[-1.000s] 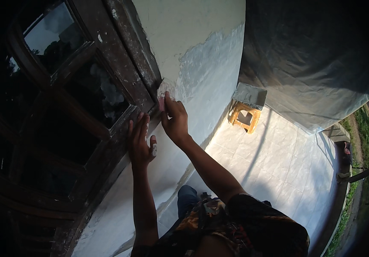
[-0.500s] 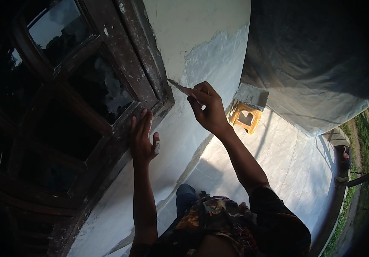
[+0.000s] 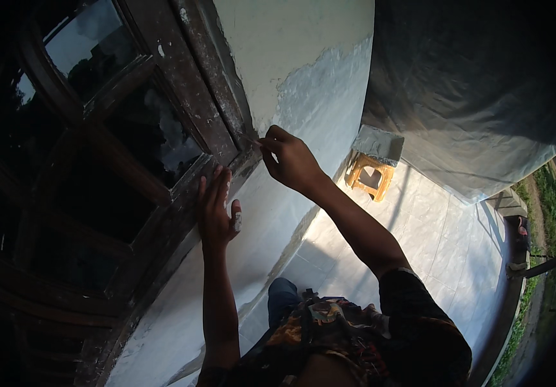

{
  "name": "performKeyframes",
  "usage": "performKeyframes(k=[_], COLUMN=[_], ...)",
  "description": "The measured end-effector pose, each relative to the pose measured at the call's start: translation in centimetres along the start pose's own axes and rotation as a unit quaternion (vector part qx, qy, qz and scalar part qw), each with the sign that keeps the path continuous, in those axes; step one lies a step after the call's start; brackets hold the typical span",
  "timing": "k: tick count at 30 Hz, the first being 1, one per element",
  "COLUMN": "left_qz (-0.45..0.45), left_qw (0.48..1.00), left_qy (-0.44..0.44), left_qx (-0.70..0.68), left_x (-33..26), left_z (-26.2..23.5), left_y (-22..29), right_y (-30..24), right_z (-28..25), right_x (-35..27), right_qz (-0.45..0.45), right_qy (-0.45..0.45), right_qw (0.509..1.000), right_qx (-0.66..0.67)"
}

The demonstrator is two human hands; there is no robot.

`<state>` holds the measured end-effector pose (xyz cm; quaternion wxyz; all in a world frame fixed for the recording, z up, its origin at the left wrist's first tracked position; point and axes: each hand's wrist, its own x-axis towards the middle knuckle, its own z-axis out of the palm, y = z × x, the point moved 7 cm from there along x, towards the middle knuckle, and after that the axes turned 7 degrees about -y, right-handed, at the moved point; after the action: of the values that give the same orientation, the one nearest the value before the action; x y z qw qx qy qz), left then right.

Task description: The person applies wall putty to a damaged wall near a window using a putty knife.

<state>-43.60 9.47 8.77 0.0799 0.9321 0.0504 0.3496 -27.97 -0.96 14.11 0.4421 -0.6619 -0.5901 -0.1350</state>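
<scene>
My right hand (image 3: 287,158) pinches a thin scraper (image 3: 250,139), its blade end against the corner of the dark brown wooden window frame (image 3: 226,122) where it meets the wall. Fingers stretched out, my left hand (image 3: 217,206) lies flat on the lower frame rail, with whitish smears on its fingers and thumb. Right of the frame, the wall (image 3: 317,97) carries a patch of pale grey-white coating beside older cream paint. White specks and scuffs mark the frame's wood.
An orange plastic stool (image 3: 369,177) stands on the tiled floor (image 3: 413,226), with a grey, plaster-smeared tray (image 3: 379,146) at its far side. A large dark sheet (image 3: 458,90) hangs at the right. Glass panes (image 3: 155,122) fill the window.
My right hand has moved left and slightly down, bringing the scraper from the wall edge onto the frame's corner. The left hand stays in place.
</scene>
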Motion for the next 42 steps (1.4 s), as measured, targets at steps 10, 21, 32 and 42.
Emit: performKeyframes(k=[10,21,32,42], left_qz=[-0.002,-0.001,-0.010,-0.016], left_qw=[1.000,1.000,1.000,0.999], left_qy=[0.003,-0.004,-0.014,-0.036], left_qx=[-0.006,0.005,0.018,0.026], left_x=[-0.1,0.0,0.0,0.1], left_z=[0.1,0.0,0.2,0.6], left_y=[-0.2,0.0,0.0,-0.1], right_y=[0.3,0.2,8.7,14.6], right_z=[-4.4,-8.2,-2.1,9.0], right_x=[2.4,-2.4,-4.6,-3.3], right_qz=[-0.038,-0.117,0.139,0.224], right_qy=[0.049,0.236,0.266,0.109], right_qw=[0.998,0.956,0.808,0.606], right_qx=[0.015,-0.126,0.507,0.756])
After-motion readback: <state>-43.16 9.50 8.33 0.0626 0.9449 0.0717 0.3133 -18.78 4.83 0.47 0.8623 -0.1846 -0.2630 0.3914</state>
